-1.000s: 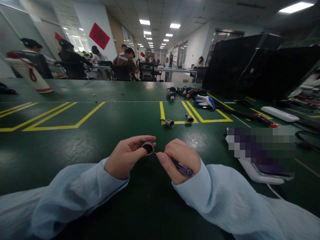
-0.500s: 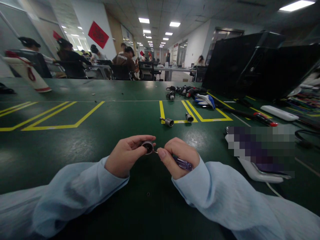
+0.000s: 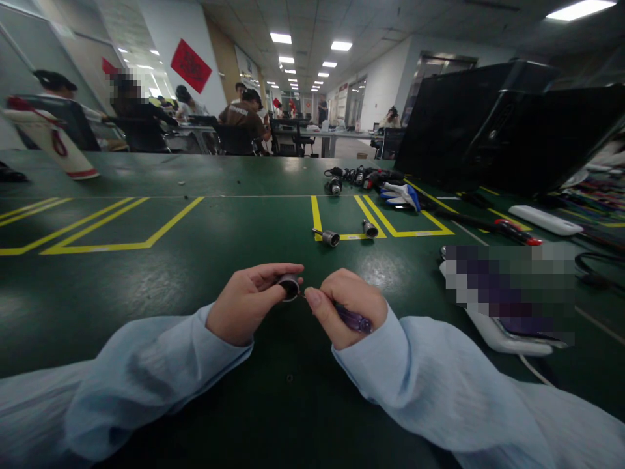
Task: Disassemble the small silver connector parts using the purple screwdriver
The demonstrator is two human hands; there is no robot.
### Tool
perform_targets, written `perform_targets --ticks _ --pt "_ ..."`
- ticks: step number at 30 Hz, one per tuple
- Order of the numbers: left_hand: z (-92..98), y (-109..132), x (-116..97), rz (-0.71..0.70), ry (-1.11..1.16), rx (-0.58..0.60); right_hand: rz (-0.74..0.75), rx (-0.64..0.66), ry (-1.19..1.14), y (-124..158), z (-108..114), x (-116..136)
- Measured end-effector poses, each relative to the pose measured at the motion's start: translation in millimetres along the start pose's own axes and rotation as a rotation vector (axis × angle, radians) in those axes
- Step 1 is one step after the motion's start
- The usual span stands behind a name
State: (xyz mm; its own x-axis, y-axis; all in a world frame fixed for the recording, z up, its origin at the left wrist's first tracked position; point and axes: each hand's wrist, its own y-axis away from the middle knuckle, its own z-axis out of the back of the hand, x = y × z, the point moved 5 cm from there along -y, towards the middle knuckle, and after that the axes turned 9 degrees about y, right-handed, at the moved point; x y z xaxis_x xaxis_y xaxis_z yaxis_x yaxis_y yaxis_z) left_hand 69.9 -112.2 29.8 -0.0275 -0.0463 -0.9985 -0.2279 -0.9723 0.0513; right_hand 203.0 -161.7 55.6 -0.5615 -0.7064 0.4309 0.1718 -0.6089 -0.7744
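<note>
Between the thumb and fingers of my left hand (image 3: 247, 301) is a round, hollow metal cup-shaped part (image 3: 290, 286), its open end turned toward me and to the right. My right hand (image 3: 349, 306) is closed around a screwdriver with a translucent purple handle (image 3: 355, 320). The thin shaft comes out past my thumb and points left at the cup's rim; whether its tip touches the metal I cannot tell. Beyond my hands, two similar metal cups with stems, a left one (image 3: 331, 239) and a right one (image 3: 370, 229), lie on the green table (image 3: 195, 280).
Cabled metal parts (image 3: 334, 186) and a blue-white glove (image 3: 400, 195) lie farther back. To the right are a red-and-black tool (image 3: 517, 232), a white bar (image 3: 545, 221), a pixelated flat object (image 3: 508, 293) and a large black case (image 3: 469, 124). Yellow tape marks the table. People sit beyond.
My right hand has shifted slightly left with the screwdriver, bringing its shaft closer to the metal cup. My left hand keeps almost the same place and grip.
</note>
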Motion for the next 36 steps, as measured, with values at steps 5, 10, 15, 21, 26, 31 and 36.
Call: perform_targets --ticks 5,10,15,21,26,31,36 --pt "-3.9 0.0 -3.1 0.0 -0.026 -0.007 -0.006 0.024 0.017 -0.5 0.1 1.7" --pt "-2.5 -0.8 -2.1 0.005 -0.019 -0.011 -0.05 0.006 -0.028 -1.3 3.0 2.2" --pt "-2.4 -1.1 1.0 -0.002 -0.002 0.012 -0.068 0.01 0.006 0.2 0.7 -1.3" --pt "-2.9 0.8 -2.1 -0.019 -0.032 0.003 -0.034 -0.009 -0.008 0.0 0.0 0.0" --pt "1.9 -3.8 0.6 -0.006 -0.004 -0.015 -0.317 0.096 -0.222 -0.1 8.1 -1.4" --pt "9.0 -5.9 10.0 0.024 0.182 -0.028 -0.767 0.541 -0.49 18.9 -15.9 -8.8" --pt "10.8 -3.2 12.1 0.027 0.224 -0.019 -0.691 0.58 -0.415 22.3 -24.8 -10.3"
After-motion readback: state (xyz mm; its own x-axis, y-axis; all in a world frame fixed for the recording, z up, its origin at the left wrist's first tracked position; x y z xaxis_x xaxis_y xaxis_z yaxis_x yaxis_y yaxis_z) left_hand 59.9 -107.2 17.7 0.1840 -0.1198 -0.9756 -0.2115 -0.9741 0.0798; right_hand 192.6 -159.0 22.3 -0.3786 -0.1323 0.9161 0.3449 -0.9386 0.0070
